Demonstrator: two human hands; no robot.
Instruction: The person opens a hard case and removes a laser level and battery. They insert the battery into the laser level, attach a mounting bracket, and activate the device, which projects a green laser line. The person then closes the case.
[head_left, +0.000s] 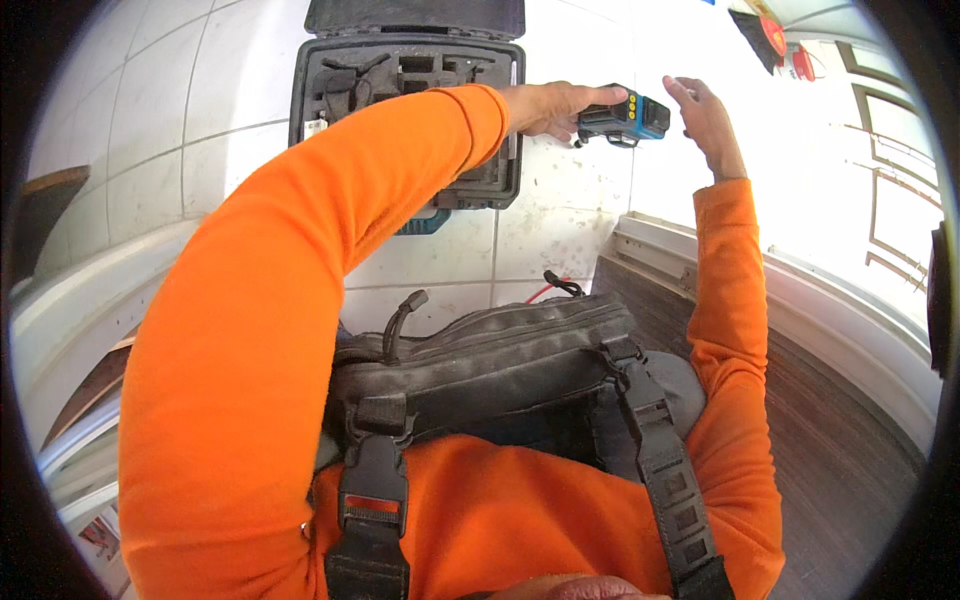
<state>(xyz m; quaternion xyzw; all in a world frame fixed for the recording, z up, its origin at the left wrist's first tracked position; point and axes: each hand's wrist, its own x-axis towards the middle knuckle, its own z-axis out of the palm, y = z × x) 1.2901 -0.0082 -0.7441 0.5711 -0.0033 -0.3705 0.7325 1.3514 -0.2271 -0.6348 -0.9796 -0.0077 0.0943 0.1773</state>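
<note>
White tiled floor point(570, 215), glossy, grey grout lines, scuffed in places; dark wood-grain strip and pale frame to the right. Orange long sleeves, soft knit, fill the lower view. Black fabric chest pack point(490, 365), dusty, with webbing straps and plastic buckles, sits against the torso. Open black hard tool case point(325, 90) lies on the floor ahead, moulded foam insert with cut-out recesses, lid tipped back. Left hand point(550, 108) reaches out past the case's right edge, grip closed around the near end of a small blue-and-black handheld device point(625, 122), boxy, hard plastic, yellow buttons on its top face; it is held above the tiles, just right of the case. Right hand point(705, 118) just beside the device's far end, fingers spread and slightly curled, not touching it.
</note>
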